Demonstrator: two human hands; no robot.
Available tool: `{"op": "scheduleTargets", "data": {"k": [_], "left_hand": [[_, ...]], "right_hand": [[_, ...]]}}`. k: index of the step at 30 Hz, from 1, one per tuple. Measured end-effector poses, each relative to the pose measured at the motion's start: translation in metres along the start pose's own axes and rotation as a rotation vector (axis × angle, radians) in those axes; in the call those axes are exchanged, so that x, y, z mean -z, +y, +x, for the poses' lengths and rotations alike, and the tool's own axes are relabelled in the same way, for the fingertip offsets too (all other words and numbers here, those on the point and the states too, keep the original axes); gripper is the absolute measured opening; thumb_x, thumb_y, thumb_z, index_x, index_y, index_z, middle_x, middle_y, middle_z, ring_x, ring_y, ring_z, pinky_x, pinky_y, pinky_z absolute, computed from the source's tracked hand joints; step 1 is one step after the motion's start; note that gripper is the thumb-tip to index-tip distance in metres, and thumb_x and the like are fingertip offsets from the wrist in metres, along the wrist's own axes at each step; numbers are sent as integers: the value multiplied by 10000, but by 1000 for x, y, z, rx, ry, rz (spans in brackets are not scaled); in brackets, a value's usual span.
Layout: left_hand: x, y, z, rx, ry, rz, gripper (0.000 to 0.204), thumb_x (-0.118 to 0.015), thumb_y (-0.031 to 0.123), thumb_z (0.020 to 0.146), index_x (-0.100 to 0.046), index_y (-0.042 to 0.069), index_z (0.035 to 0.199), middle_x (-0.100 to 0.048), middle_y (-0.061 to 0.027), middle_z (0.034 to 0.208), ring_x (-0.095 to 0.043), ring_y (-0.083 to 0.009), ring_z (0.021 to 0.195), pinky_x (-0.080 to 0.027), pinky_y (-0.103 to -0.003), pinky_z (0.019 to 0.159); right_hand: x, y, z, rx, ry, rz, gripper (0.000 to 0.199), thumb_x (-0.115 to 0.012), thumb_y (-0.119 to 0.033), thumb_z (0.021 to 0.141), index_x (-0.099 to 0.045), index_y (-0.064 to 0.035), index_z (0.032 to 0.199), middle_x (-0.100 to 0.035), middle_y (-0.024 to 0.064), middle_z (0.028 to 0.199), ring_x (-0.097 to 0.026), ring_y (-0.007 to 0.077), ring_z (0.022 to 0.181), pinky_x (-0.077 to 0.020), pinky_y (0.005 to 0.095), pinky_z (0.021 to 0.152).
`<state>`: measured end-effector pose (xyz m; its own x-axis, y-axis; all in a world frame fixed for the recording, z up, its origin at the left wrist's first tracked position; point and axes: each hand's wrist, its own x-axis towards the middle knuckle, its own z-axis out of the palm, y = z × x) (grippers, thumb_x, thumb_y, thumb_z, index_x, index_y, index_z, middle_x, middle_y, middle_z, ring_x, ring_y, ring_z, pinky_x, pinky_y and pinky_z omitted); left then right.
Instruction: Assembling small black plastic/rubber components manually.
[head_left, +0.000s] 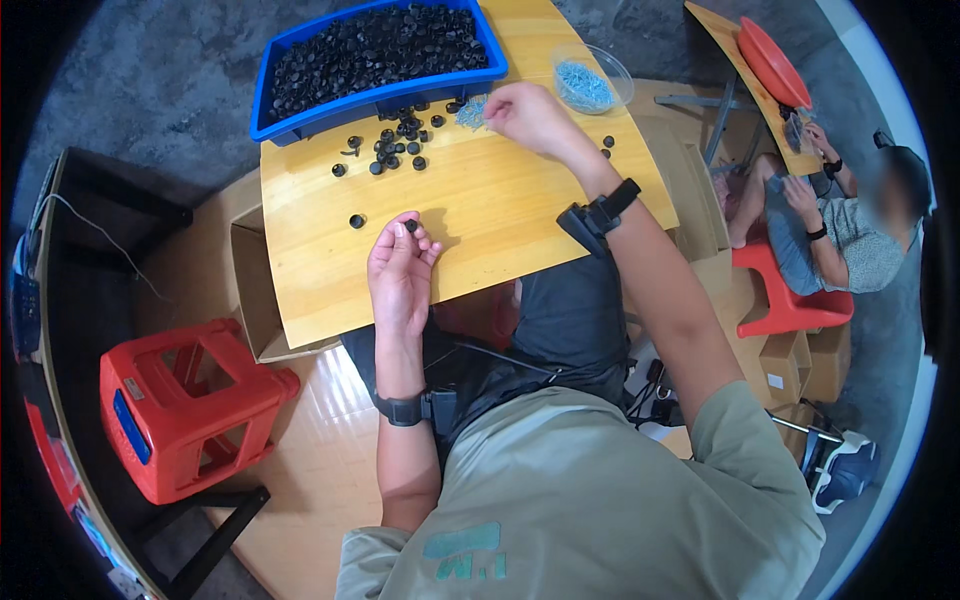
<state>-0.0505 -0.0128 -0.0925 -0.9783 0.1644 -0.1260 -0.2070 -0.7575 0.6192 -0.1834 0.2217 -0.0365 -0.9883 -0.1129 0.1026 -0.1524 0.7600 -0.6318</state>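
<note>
Over the near part of the yellow wooden table (470, 210), my left hand (398, 268) pinches a small black round cap (411, 226) between thumb and fingers, palm turned up. My right hand (530, 118) is farther off, its fingers drawn together at the edge of a little heap of thin, light-blue screw-like pieces (470, 112). Whatever its fingertips hold is too small to make out. Several loose black caps (388, 150) lie scattered left of that heap. One more black cap (357, 221) sits alone, left of my left hand.
A blue bin (385, 101) full of black parts stands at the table's far side. Beside it is a clear round tub (622, 90) of light-blue pieces. A red stool (190, 400) stands on the left. Another person (850, 235) works at a table on the right.
</note>
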Motion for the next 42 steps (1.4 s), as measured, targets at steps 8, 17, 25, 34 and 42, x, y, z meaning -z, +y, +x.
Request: {"op": "scheduleTargets", "data": {"k": [8,17,25,34,42], "left_hand": [[0,1,0,17,-21,-38,224,-489,160,980,-551,3,1126,-544,-35,887,-511,-117,799,-481,-282,775],[0,2,-1,25,-31,-32,229,-487,178,984,-553,5,1118,-543,-29,879,-510,-114,796,-481,-282,774],[-3,2,-1,27,-28,-12,234,-487,186,985,-557,3,1114,-540,-33,875,-510,-113,797,-482,-282,774],[-1,2,-1,20,-31,-15,238,-496,187,981,-559,1,1115,-541,-35,874,-511,-114,797,-480,-283,773],[-1,2,-1,19,-29,-10,229,-495,187,981,-563,7,1105,-542,-32,867,-510,-114,784,-475,-284,772]], "right_hand": [[-21,-11,9,107,-81,-260,116,-614,-53,754,-693,-61,839,-674,155,851,-639,310,884,-506,399,787],[-15,-8,9,39,-58,-131,113,-662,-129,747,-686,-46,820,-673,152,814,-650,319,800,-511,412,739],[-45,-21,19,-92,65,-286,118,-662,-146,782,-683,-31,774,-673,174,820,-653,336,826,-512,406,737],[-40,-27,-4,37,-127,-431,162,-607,-133,804,-685,8,815,-666,214,893,-638,369,899,-509,449,773],[-19,-26,-39,86,-188,-180,125,-644,-114,777,-672,-9,837,-670,175,844,-645,333,824,-509,417,737]]}}
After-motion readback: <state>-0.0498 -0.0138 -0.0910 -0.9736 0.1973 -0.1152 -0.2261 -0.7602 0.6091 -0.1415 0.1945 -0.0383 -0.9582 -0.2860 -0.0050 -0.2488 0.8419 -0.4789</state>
